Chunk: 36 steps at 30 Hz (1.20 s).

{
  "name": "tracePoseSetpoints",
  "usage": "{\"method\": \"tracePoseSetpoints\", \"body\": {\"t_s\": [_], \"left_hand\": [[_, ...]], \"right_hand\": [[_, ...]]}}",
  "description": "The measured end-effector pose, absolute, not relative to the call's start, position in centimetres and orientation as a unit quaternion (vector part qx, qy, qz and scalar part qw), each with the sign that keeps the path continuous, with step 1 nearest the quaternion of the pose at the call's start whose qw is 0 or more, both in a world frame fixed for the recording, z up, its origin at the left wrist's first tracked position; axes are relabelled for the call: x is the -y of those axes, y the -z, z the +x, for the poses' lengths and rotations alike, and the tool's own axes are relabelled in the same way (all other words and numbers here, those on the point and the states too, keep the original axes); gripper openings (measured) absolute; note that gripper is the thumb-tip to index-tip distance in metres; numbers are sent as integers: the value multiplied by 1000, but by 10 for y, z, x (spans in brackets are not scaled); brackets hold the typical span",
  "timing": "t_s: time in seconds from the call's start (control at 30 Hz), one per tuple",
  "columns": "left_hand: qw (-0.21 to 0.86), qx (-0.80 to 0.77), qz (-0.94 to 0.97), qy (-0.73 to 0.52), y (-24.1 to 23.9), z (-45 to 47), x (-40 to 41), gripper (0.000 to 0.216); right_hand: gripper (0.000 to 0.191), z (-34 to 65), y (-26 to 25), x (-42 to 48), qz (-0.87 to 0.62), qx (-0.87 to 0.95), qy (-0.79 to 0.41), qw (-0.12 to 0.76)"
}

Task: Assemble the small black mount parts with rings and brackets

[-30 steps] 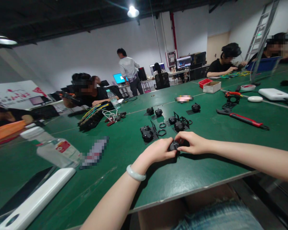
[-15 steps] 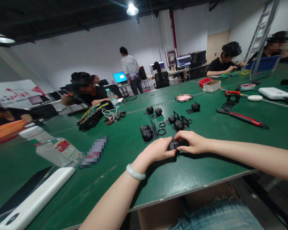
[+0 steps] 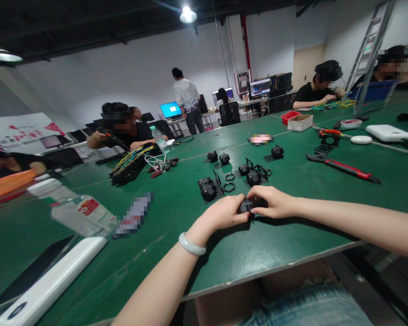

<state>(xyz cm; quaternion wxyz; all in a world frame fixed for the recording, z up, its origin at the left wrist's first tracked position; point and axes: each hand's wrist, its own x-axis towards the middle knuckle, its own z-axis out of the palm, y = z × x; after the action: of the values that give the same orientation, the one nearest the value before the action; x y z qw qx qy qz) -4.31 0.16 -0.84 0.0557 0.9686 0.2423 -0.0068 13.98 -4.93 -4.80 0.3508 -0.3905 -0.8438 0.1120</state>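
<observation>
My left hand [image 3: 224, 212] and my right hand [image 3: 271, 202] meet over the green table [image 3: 190, 253], both pinched on one small black part [image 3: 246, 207] held just above the surface. A pale bangle [image 3: 191, 244] circles my left wrist. Just beyond my hands lie several similar black parts: one on a bracket [image 3: 209, 188], a pair [image 3: 252, 174], two smaller ones [image 3: 219, 157], another [image 3: 276, 151]. Two black rings [image 3: 230, 181] lie between them.
A red-handled wrench [image 3: 343, 167] lies to the right, with a white box [image 3: 389, 132] behind it. At left are a plastic bottle [image 3: 75, 209] and a white flat device [image 3: 47, 285]. A wired black block [image 3: 131, 165] sits mid-table. Other people work around the table.
My hands stay pinched on the black part with almost no movement. The standing person at the back has shifted slightly to the right.
</observation>
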Motion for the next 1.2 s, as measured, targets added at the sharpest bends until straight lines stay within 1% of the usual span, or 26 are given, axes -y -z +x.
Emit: {"method": "tracePoseSetpoints", "body": {"t_s": [0.2,0.33,0.53,0.67,0.77,1.0,1.2], "left_hand": [[52,-241,969,11,6,-42,0,23],[30,-235,971,9,4,-43,1,23],[-13,-227,974,-12,1,-47,3,28],[-13,-218,975,-29,1,-48,2,30],[-7,-214,976,-40,1,-48,2,31],[-8,-194,979,-66,1,-48,1,24],[0,-190,980,-67,5,-49,-1,18]], "right_hand": [[29,140,48,48,-387,842,-117,356],[31,140,48,49,-393,844,-113,348],[46,140,46,49,-399,835,-119,360],[56,141,47,49,-400,833,-117,363],[58,141,48,48,-398,836,-114,360],[53,141,47,48,-406,832,-122,358],[38,141,48,49,-410,832,-141,346]]}}
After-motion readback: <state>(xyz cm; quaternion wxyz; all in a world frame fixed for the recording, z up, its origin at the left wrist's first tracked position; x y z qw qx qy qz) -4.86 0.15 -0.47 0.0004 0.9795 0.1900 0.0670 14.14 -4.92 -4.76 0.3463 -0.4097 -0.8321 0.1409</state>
